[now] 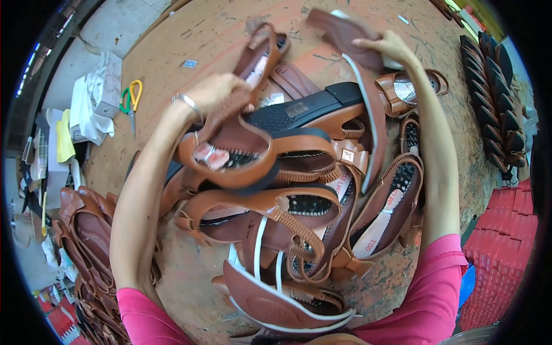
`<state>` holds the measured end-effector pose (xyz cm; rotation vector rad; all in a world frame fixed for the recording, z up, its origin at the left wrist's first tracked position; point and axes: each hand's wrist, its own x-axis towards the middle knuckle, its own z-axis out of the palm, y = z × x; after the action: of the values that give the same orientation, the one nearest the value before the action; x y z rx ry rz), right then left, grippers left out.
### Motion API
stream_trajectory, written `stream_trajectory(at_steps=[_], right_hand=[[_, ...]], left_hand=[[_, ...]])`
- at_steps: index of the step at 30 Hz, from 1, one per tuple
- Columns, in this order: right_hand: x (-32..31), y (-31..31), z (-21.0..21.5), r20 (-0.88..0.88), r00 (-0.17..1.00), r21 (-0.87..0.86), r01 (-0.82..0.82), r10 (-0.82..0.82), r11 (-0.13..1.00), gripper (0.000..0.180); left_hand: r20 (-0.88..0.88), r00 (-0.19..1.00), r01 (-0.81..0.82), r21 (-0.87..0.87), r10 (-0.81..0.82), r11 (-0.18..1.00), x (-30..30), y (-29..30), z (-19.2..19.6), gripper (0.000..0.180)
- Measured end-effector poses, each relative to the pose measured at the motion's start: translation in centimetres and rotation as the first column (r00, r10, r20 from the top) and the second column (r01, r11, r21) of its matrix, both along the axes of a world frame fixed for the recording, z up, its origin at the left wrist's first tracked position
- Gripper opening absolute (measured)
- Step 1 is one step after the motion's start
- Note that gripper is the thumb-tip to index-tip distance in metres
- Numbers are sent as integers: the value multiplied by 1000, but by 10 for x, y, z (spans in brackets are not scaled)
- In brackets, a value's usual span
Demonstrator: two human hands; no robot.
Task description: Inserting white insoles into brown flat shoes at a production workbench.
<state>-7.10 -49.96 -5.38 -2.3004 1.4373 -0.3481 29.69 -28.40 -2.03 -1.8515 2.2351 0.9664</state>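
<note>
Left grip: my fingers curl around the crinkly strap of a tan-brown leather sandal.
Right grip: I pinch a flat, dark brown leather piece, which looks blurry.
Shoe heap: brown strappy leather shoes, piled under my sandal on the scratched brown desk.
Scissors: green and yellow handles, lying past my left arm.

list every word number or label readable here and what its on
Wording left uncopied:
Red characters: pale insert in the right-side sandal
Red letters: pale strip in the neighbouring sandal
Stamped panel: black sole, too small to read
Tag: brown bow, too small to read
Other marks: too small or blurred
</note>
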Motion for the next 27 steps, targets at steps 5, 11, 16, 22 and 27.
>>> stream_trajectory(at_steps=[5,11,16,22,27], right_hand=[[75,121,42,-48,942,245,-311,332,918,80],[60,188,96,380,872,237,-415,309,879,72],[55,265,172,628,640,-139,-467,442,873,67],[59,425,214,743,498,132,-764,447,632,75],[62,557,162,907,410,388,-903,99,183,90]], left_hand=[[-25,999,43,-139,-47,989,-14,86,52,35],[149,981,-74,-302,123,951,-69,182,151,32],[117,969,-129,-516,219,847,-80,291,186,27],[34,945,-275,-465,327,842,-89,424,140,56],[-908,349,-758,-127,233,640,-150,521,112,87]])
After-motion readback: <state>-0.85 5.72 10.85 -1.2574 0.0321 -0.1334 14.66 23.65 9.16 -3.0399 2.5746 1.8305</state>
